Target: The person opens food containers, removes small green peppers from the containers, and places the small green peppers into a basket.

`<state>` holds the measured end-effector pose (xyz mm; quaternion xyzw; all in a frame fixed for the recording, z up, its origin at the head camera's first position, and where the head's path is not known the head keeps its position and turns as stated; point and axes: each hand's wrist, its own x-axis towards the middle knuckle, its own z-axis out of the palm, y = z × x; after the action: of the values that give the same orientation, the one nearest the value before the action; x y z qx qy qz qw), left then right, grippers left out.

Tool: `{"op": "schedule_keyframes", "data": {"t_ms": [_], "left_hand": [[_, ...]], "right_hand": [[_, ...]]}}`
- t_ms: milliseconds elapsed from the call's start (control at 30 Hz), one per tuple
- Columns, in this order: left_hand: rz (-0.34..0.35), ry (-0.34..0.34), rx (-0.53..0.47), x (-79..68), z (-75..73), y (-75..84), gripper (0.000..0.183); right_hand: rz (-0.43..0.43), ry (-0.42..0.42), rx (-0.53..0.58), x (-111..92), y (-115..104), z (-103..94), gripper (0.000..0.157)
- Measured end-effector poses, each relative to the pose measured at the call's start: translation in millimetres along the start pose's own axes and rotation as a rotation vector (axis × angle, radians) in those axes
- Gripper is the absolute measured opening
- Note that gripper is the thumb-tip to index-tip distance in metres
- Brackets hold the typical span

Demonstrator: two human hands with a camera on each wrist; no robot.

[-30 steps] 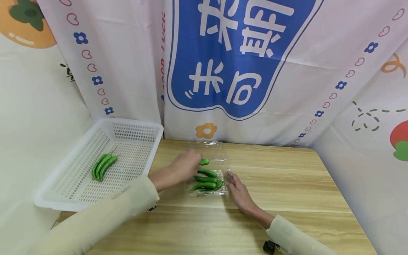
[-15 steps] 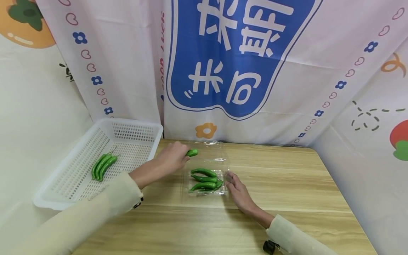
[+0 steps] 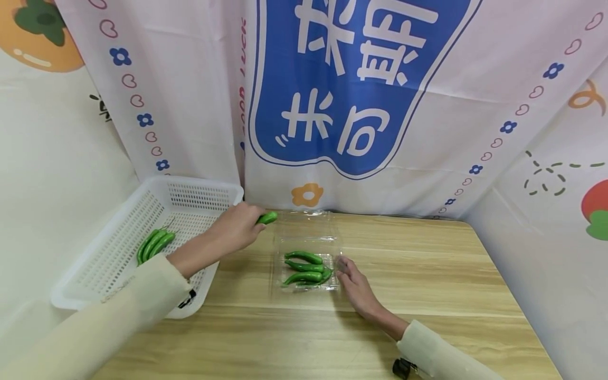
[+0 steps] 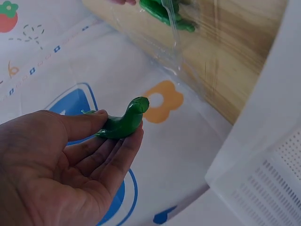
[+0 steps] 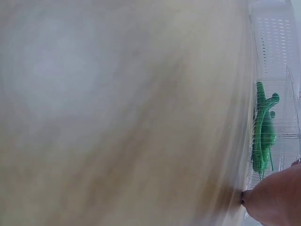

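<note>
In the head view my left hand (image 3: 235, 229) is over the right rim of the white basket, pinching a green chili pepper (image 3: 268, 217). The left wrist view has this curved pepper (image 4: 124, 123) between thumb and fingertips, its blunt end pointing outward. A clear plastic clamshell box (image 3: 280, 287) stands on the table with its lid (image 3: 306, 224) folded back toward the wall. Several green chili peppers (image 3: 304, 267) lie in its base. My right hand (image 3: 358, 290) rests at the box's right side, fingers fairly straight, fingertips right at the wall.
The white perforated basket (image 3: 204, 298) stands at the table's left, with several green peppers (image 3: 151, 245) inside, partly behind my left forearm. A printed cloth (image 3: 427, 174) hangs along the back edge of the wooden table (image 3: 427, 274).
My left hand has carried its pepper left and back, from over the clamshell box to the basket's right rim. The right hand and the box have stayed put.
</note>
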<state>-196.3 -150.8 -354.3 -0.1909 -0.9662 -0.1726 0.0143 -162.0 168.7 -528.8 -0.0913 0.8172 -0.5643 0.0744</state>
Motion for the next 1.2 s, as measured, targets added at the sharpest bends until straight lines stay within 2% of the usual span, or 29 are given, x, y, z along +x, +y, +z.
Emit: {"op": "schedule_keyframes", "data": {"t_ms": [167, 333, 800, 1067, 1200], "left_hand": [[-0.048, -0.026, -0.048, -6.4, -14.2, -11.5, 0.007], [-0.066, -0.021, -0.044, -11.5, -21.4, -22.5, 0.005], [-0.093, -0.001, -0.019, -18.9, -37.9, -42.1, 0.014], [-0.143, -0.009, -0.035, -28.4, -45.0, -62.7, 0.017], [-0.13, 0.022, 0.011, -32.3, -47.3, -73.8, 0.019]], "right_hand": [[-0.005, -0.003, 0.006, 0.5, 0.5, -0.3, 0.051], [-0.01, -0.001, 0.001, 1.1, 1.2, -0.6, 0.05], [-0.004, -0.005, 0.005, 0.1, -1.5, 0.0, 0.051], [0.004, -0.014, 0.01, -0.5, -3.8, -0.4, 0.052], [0.0, -0.011, 0.009, 0.2, -2.9, -0.8, 0.051]]}}
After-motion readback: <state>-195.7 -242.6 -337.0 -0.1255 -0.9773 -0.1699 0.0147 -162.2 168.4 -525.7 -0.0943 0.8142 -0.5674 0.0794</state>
